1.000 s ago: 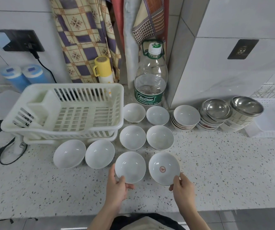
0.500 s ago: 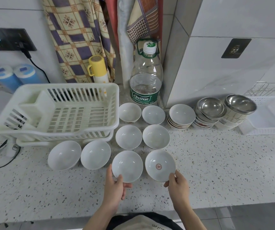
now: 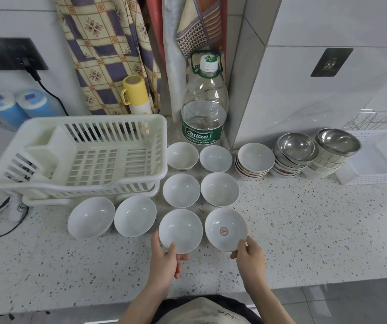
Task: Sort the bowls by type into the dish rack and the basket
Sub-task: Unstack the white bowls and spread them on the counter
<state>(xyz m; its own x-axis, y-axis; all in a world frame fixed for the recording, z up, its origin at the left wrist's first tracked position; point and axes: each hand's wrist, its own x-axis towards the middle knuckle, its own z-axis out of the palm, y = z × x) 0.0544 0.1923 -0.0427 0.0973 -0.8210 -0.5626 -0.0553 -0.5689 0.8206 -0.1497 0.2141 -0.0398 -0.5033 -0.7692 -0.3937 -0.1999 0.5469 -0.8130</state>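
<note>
Several white bowls stand on the speckled counter in front of me. My left hand (image 3: 165, 259) grips the near rim of a plain white bowl (image 3: 180, 230). My right hand (image 3: 249, 256) grips the near rim of a white bowl with a red mark (image 3: 226, 229) in its bottom. Both bowls rest on the counter. An empty white dish rack (image 3: 82, 157) sits at the back left. A flat white basket (image 3: 379, 157) lies at the far right. Stacks of white bowls (image 3: 254, 160) and steel bowls (image 3: 297, 147) stand next to the basket.
A large water bottle (image 3: 203, 101) and a yellow flask (image 3: 135, 94) stand against the back wall. Two larger white bowls (image 3: 113, 217) sit in front of the rack. A black cable (image 3: 3, 220) lies at the left. The counter edge runs just before my body.
The view has shifted slightly. My hands have kept their hold on the two near bowls, which stay in place on the counter.
</note>
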